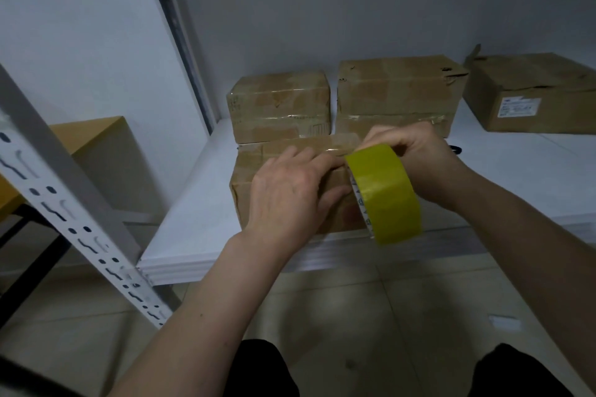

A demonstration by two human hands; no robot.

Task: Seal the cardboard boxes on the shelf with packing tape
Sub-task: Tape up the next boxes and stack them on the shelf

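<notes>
My right hand (409, 155) grips yellow tape roll (385, 193), held at right end of front box (245, 200). My left hand (290, 190) lies flat, pressing strip onto box top. Risk: roll tilts, tape wrinkles or wanders off seam; light press, end lifts.

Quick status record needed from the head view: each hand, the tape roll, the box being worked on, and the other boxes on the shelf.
left hand: flat on the front box, pressing tape down
right hand: grips the tape roll
tape roll: yellow, at the box's right end
front box: at shelf edge
other boxes: two behind, one far right
</notes>
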